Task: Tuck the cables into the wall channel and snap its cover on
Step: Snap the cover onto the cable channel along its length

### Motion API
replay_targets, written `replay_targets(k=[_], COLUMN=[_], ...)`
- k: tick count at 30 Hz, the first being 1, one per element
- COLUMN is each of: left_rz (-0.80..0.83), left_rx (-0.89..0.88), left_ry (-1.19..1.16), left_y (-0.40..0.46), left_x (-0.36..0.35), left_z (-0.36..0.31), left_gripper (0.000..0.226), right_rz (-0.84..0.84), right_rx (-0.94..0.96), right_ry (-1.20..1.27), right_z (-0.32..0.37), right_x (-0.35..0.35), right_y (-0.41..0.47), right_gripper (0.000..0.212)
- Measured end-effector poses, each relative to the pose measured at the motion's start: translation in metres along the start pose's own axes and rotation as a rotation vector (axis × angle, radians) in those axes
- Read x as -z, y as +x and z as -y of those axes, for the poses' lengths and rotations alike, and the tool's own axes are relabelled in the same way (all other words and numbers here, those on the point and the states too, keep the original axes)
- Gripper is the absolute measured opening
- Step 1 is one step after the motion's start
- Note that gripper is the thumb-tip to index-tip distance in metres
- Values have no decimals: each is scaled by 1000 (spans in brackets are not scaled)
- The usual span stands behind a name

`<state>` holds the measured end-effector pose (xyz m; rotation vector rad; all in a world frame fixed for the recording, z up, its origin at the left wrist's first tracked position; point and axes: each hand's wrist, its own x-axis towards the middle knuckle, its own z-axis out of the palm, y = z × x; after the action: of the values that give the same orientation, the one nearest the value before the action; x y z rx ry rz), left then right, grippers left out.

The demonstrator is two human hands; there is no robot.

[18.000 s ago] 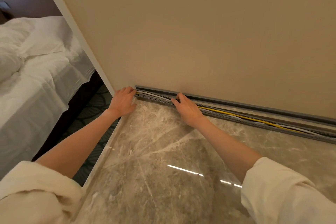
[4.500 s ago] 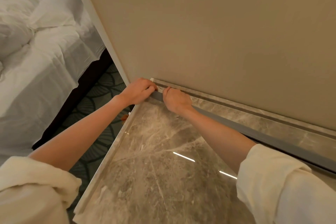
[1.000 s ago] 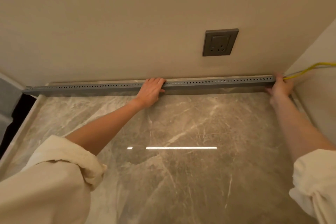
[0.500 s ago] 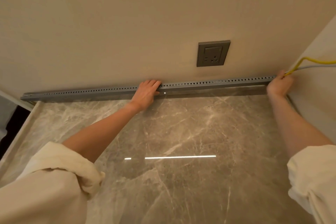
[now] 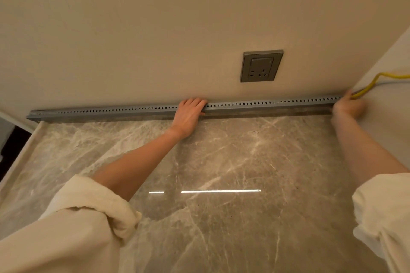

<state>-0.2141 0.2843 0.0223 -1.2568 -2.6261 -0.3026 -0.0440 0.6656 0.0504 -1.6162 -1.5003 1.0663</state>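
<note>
A long grey wall channel [image 5: 277, 105] with a row of small holes runs along the foot of the beige wall, behind the marble surface [image 5: 221, 162]. My left hand [image 5: 189, 113] lies over its middle, fingers on top and thumb at the front. My right hand [image 5: 348, 106] is closed at the channel's right end in the corner and is blurred. A yellow cable [image 5: 377, 77] and a thin grey cable [image 5: 390, 83] come out just above that hand and run off to the right. No cable shows along the channel's length.
A grey wall socket [image 5: 261, 66] sits above the channel, right of centre. A side wall [image 5: 395, 122] closes the right corner. The marble's raised left edge [image 5: 20, 157] drops to a dark gap.
Earlier the channel lay open with cables showing and both hands worked at its left end. Now one hand is at its middle and one at its right end. Over the last second, both hands stayed put.
</note>
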Motion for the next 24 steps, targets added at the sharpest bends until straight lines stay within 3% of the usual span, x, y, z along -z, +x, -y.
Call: replay_targets(k=[4, 9, 16, 24], left_rz=[-7, -4, -64, -30], left_rx=[65, 100, 188, 248], left_ry=[56, 114, 16, -149], left_y=[-3, -2, 3, 3], left_x=[-7, -5, 1, 11], left_z=[-8, -11, -10, -7], left_gripper=[30, 31, 27, 24], right_rz=[89, 204, 207, 357], right_rx=[-195, -273, -245, -271], right_ry=[330, 464, 322, 163], right_z=[-10, -15, -12, -13], right_x=[-9, -32, -40, -32], right_y=[-24, -51, -47, -44], right_gripper=[40, 47, 29, 46])
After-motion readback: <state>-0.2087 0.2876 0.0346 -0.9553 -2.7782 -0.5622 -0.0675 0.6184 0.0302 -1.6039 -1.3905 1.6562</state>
